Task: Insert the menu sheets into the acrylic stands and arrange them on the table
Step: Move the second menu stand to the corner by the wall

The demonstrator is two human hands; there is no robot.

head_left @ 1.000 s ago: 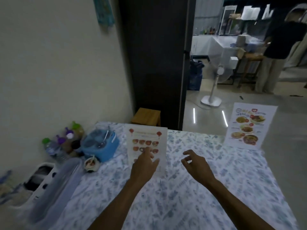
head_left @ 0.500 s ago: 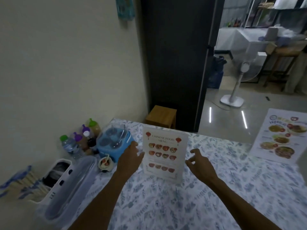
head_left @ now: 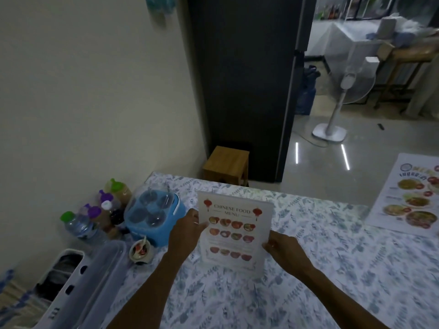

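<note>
An acrylic stand holding the "Chinese Food Menu" sheet (head_left: 234, 231) stands upright on the floral tablecloth (head_left: 308, 269), left of the middle. My left hand (head_left: 186, 230) grips its left edge, thumb on the front. My right hand (head_left: 283, 251) holds its lower right edge. A second menu stand with pictures of dishes (head_left: 408, 198) stands at the table's far right, partly cut off by the frame.
Left of the menu sit a blue condiment caddy (head_left: 154, 217), several bottles (head_left: 95, 217) and a small sauce bowl (head_left: 140, 250). A clear-lidded box (head_left: 95, 279) and white basket (head_left: 59, 276) fill the near left. Beyond the table stand a wooden stool (head_left: 226, 166) and fan (head_left: 332, 131).
Both hands have closed in on the Chinese menu stand, the left going from its front to its left edge, the right onto its right edge. The camera has turned left.
</note>
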